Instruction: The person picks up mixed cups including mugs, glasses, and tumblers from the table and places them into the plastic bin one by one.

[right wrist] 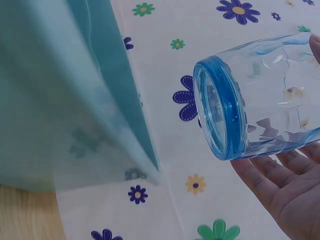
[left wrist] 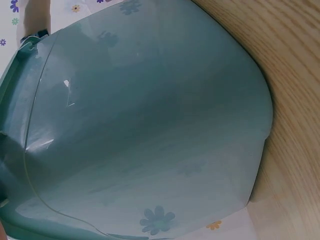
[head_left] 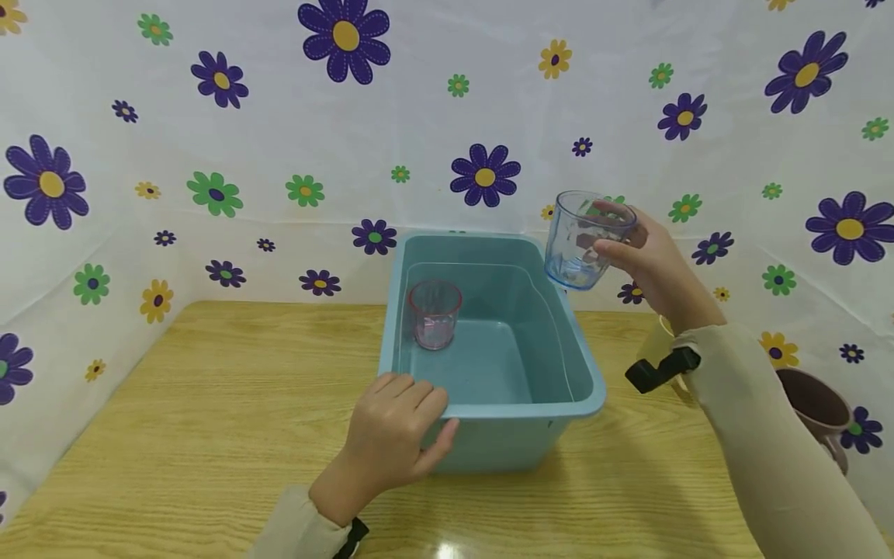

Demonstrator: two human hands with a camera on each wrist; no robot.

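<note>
My right hand [head_left: 639, 244] holds a clear blue-tinted cup [head_left: 580, 241] in the air over the far right rim of a blue-green plastic basin [head_left: 489, 410]. In the right wrist view the cup's thick blue base [right wrist: 230, 107] points toward the basin, with fingers [right wrist: 285, 175] along its side. My left hand [head_left: 394, 431] grips the basin's near rim, fingers over the edge and thumb outside. Inside the basin, toward its left side, a clear pink cup [head_left: 434, 314] stands upright. The left wrist view is mostly filled by the basin's outer wall [left wrist: 150, 110].
At the right, partly behind my right forearm, is a yellow cup [head_left: 655, 341]. A dark-lined mug [head_left: 817, 404] with a handle stands farther right. The wooden table [head_left: 265, 404] carries the basin, and a white flowered cloth [head_left: 265, 140] hangs behind and at the sides.
</note>
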